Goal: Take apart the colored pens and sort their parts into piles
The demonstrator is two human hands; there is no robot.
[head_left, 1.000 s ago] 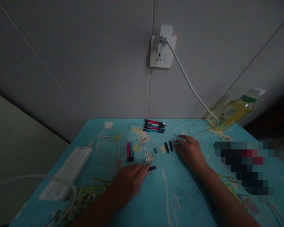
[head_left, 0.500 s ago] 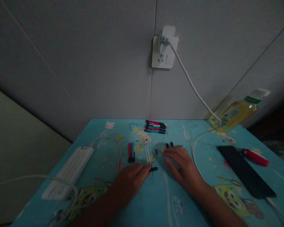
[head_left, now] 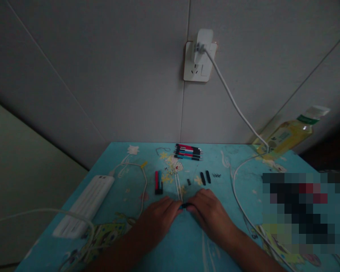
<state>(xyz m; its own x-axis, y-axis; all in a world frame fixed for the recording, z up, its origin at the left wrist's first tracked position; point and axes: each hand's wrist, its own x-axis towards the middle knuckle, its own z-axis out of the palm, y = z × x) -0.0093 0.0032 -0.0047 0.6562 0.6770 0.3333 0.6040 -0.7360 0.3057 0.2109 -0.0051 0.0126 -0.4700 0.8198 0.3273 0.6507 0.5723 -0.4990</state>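
My left hand [head_left: 162,218] and my right hand [head_left: 211,214] meet near the front middle of the table, fingertips closed on the two ends of a pen [head_left: 184,206]. Between them shows a bit of blue and a black section; the fingers cover the rest. Just beyond lie two thin white refills [head_left: 178,187] and a small black clip-like piece [head_left: 189,182]. Red and blue pen barrels [head_left: 158,180] with black ends rest to the left. On the right are two black pen grips [head_left: 205,177] and several small springs [head_left: 217,175].
A row of finished-looking pens [head_left: 188,152] lies at the back. At left is a white power strip [head_left: 85,206] with cables. A bottle of yellow liquid [head_left: 291,134] leans at the back right. A charger [head_left: 204,45] on the wall trails a white cable. Pixels blur the right side.
My right hand has moved left and down from beside the black grips and closed on the pen in my left hand. The grips and springs now show fully. The view has shifted slightly.
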